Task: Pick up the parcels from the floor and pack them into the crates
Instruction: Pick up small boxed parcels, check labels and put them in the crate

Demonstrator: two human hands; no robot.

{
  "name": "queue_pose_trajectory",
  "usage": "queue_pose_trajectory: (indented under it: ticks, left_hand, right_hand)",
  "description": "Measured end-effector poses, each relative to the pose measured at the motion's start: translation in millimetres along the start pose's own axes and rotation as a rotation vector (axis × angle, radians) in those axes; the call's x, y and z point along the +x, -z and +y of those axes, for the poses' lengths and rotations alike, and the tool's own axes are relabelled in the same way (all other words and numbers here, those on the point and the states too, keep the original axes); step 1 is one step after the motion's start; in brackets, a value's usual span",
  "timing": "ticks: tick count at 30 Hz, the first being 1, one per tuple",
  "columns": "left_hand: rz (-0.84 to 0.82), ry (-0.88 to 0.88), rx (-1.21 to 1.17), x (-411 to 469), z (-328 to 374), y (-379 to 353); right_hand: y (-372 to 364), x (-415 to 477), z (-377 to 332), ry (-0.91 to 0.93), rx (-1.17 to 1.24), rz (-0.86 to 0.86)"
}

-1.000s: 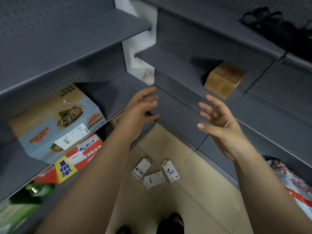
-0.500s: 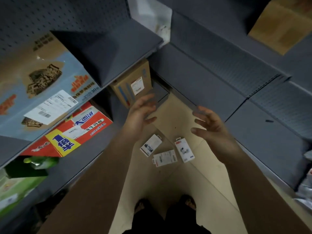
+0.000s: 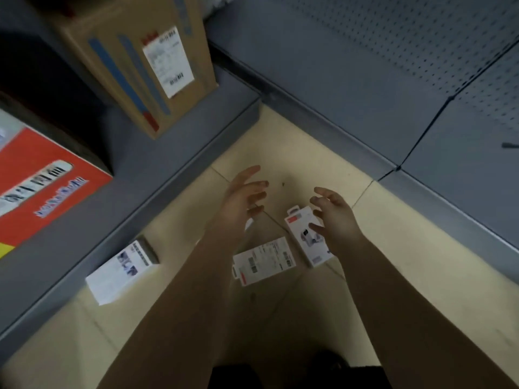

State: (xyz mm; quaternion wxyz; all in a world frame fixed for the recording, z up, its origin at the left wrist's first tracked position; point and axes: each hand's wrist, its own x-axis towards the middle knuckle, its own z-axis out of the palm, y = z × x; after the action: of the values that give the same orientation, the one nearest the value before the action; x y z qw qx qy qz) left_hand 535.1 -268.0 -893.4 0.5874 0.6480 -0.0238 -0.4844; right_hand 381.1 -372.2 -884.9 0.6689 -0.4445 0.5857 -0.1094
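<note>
The left grip is hanging wide over the floor, fingers spread and loosely bent, holding nothing. The right grip is spreading just as wide and is also empty. Its thumb is crossing the edge of a white parcel in the view, though whether it is touching cannot be told.

Just beside that parcel, between the two forearms, a labelled parcel is lying flat on the tiles with its barcodes facing up. A larger white box is lying well apart to the left, against the foot of the grey shelf. A sliver of white is showing beneath the left grip, too hidden to name.

On the shelf, a brown cardboard box and a red carton are sitting side by side. No crate is showing anywhere.

Judging from this, the work in this corner is only beginning. Nothing is in hand, at least three parcels are waiting on the floor, and lifting, carrying and packing are all left to do.
</note>
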Motion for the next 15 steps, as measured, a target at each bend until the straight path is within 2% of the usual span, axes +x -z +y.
queue_pose_trajectory:
  ticks: [4, 8, 12, 15]
  left_hand:
    - [-0.021, 0.057, 0.038, 38.8, -49.7, -9.6]
    - [-0.065, 0.092, 0.107, 64.7, -77.5, -25.8]
    - [-0.089, 0.106, 0.259, 65.5, -103.3, -37.8]
    - [-0.152, 0.12, 0.38, 68.8, -120.6, -44.2]
  right_hand:
    - [9.8, 56.1, 23.3, -0.062, -0.179, -0.009]
    - [17.6, 90.7, 43.3, -0.113, -0.208, 0.033]
    - [29.1, 91.1, 94.4, -0.242, -0.14, 0.069]
    - [32.9, 93.6, 126.6, -0.396, 0.026, 0.124]
